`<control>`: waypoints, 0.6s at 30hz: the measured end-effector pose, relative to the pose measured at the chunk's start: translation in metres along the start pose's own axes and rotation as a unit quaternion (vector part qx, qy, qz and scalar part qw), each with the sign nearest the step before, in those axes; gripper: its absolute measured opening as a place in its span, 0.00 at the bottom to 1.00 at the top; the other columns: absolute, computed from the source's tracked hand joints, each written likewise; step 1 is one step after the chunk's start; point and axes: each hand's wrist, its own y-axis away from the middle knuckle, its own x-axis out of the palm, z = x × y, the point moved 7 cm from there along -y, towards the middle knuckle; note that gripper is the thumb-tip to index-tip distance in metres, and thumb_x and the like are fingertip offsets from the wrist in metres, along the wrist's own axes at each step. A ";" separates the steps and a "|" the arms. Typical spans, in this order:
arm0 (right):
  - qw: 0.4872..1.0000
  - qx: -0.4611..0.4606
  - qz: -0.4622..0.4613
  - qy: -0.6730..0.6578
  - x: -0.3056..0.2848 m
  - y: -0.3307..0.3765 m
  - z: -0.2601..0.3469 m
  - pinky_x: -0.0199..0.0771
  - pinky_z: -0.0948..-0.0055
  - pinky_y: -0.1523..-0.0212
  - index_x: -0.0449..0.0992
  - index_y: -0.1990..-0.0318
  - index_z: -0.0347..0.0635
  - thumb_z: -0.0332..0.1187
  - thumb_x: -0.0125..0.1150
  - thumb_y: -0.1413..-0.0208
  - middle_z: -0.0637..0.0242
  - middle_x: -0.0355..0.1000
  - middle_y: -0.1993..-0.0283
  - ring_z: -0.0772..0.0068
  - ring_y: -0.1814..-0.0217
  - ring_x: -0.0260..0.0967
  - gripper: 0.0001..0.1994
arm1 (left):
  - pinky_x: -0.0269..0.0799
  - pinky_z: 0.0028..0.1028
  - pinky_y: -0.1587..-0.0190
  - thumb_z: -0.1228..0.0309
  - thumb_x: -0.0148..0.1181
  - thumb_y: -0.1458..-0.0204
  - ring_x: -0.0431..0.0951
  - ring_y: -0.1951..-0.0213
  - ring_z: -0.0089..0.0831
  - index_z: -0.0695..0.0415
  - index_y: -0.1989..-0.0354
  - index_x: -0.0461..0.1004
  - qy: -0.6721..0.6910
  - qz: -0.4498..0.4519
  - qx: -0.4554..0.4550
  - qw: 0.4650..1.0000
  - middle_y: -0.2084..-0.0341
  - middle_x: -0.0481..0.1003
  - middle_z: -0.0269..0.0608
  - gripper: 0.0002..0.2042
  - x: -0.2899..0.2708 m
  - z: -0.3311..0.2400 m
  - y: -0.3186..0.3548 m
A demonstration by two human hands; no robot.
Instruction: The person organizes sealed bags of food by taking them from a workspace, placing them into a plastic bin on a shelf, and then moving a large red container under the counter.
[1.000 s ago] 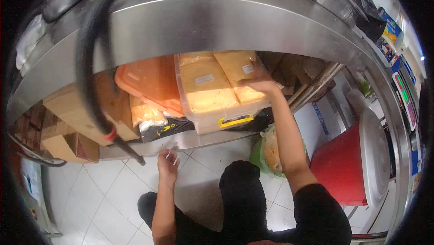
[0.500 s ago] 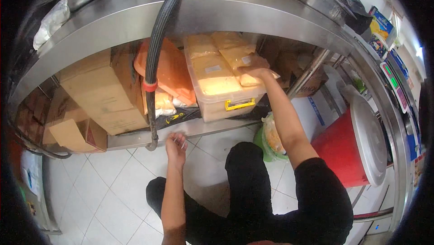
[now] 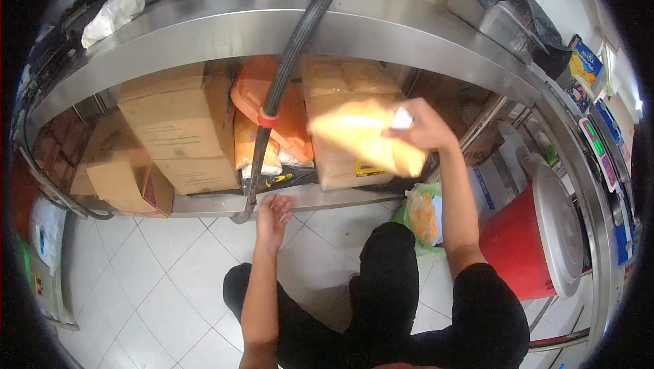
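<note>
- Here, boxes [image 3: 191, 124] are filling the left end of the shelf [image 3: 313, 198], apparently stored there.
- The left hand [image 3: 272, 218] is hovering by the shelf's front edge, empty, fingers loosely curled, perhaps for balance.
- The packet [image 3: 361, 130] is hanging tilted and blurred over the front edge of the tub [image 3: 334, 173], no longer lying inside as earlier.
- The right hand [image 3: 424, 127] is gripping its right side, probably the easiest part to reach.

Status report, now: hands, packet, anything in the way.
Right hand gripping packet, packet blurred. Left hand empty, near hose end. Hose hangs left of packet, not across it.
</note>
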 end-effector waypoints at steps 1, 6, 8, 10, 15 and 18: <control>0.994 -0.022 0.090 0.051 0.024 0.002 0.009 0.73 0.67 0.66 0.80 0.63 0.35 0.40 0.75 0.54 0.56 0.79 0.70 0.64 0.71 0.74 0.18 | 0.65 0.32 0.53 0.56 0.49 0.41 0.73 0.57 0.27 0.48 0.59 0.70 -0.026 0.005 0.002 1.000 0.61 0.76 0.33 0.11 -0.001 -0.008 0.007; 0.852 -0.214 0.478 0.008 0.211 0.045 0.019 0.73 0.55 0.56 0.80 0.55 0.41 0.42 0.73 0.56 0.49 0.78 0.62 0.48 0.58 0.74 0.21 | 0.64 0.33 0.50 0.53 0.45 0.40 0.73 0.52 0.28 0.54 0.51 0.73 -0.217 0.066 0.027 0.974 0.53 0.77 0.37 0.20 0.024 -0.037 0.045; 0.781 -0.282 0.555 0.050 0.298 0.075 0.005 0.72 0.52 0.58 0.81 0.58 0.44 0.42 0.72 0.56 0.50 0.77 0.63 0.46 0.59 0.74 0.18 | 0.64 0.33 0.49 0.53 0.44 0.40 0.73 0.51 0.28 0.54 0.52 0.73 -0.310 0.052 0.068 0.947 0.54 0.77 0.36 0.20 0.029 -0.045 0.060; 0.766 -0.332 0.547 0.064 0.341 0.097 -0.001 0.72 0.52 0.59 0.80 0.60 0.44 0.42 0.72 0.56 0.49 0.77 0.64 0.45 0.60 0.74 0.17 | 0.63 0.33 0.47 0.54 0.43 0.40 0.72 0.50 0.28 0.55 0.53 0.72 -0.393 0.051 0.094 0.913 0.55 0.76 0.35 0.19 0.042 -0.047 0.074; 0.807 -0.206 0.550 -0.054 0.418 0.139 -0.057 0.72 0.55 0.55 0.77 0.54 0.43 0.46 0.72 0.55 0.48 0.76 0.59 0.48 0.54 0.74 0.24 | 0.63 0.29 0.49 0.61 0.46 0.40 0.71 0.54 0.27 0.57 0.57 0.72 -0.428 0.043 0.135 0.892 0.59 0.74 0.35 0.14 0.051 -0.041 0.079; 0.745 -0.130 0.633 -0.162 0.427 0.163 -0.085 0.71 0.60 0.48 0.72 0.47 0.36 0.53 0.70 0.50 0.49 0.74 0.49 0.55 0.46 0.71 0.32 | 0.65 0.27 0.49 0.64 0.48 0.39 0.71 0.55 0.27 0.59 0.57 0.72 -0.448 0.047 0.144 0.881 0.61 0.74 0.36 0.12 0.036 -0.032 0.060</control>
